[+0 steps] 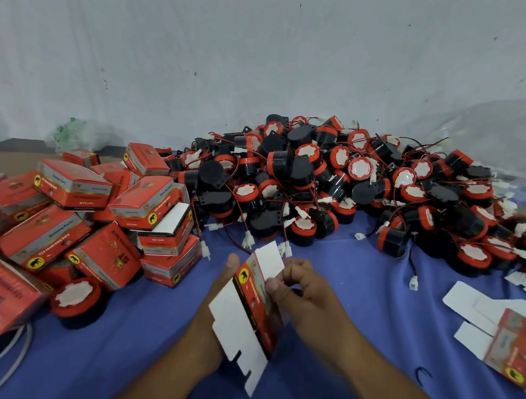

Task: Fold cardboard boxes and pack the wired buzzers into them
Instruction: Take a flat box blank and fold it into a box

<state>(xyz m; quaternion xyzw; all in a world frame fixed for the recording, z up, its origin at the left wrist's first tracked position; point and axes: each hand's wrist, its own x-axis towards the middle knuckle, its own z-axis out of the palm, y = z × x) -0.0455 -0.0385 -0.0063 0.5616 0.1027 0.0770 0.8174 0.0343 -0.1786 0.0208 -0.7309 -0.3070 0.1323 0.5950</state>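
- The left hand (pixel 220 294) grips a flat carton (pixel 244 322) from its left side, with the thumb lying up along the printed face and the fingers hidden behind the card.
- The right hand (pixel 300 290) pinches the carton's upper white flap (pixel 270 262) between thumb and curled fingers, so both hands are clamped on the same piece.
- The carton is held tilted above the near middle of the table, its red printed panel turned towards the right hand and its white inner side towards the left (the lower tabs hang free).
- A big heap of wired buzzers (pixel 351 188) lies on the far right half of the table, black bodies with red rims and thin red and black leads ending in white plugs.
- A pile of folded boxes (pixel 75 189), red and silver, is heaped at the left, touching the edge of the buzzer heap.
- One single buzzer (pixel 76 297) sits face up just beside the near edge of that pile.
- More unfolded cartons (pixel 513 345) lie flat at the near right.
- A blue cloth (pixel 387 321) covers the table, and a pale sheet (pixel 268 56) hangs behind.
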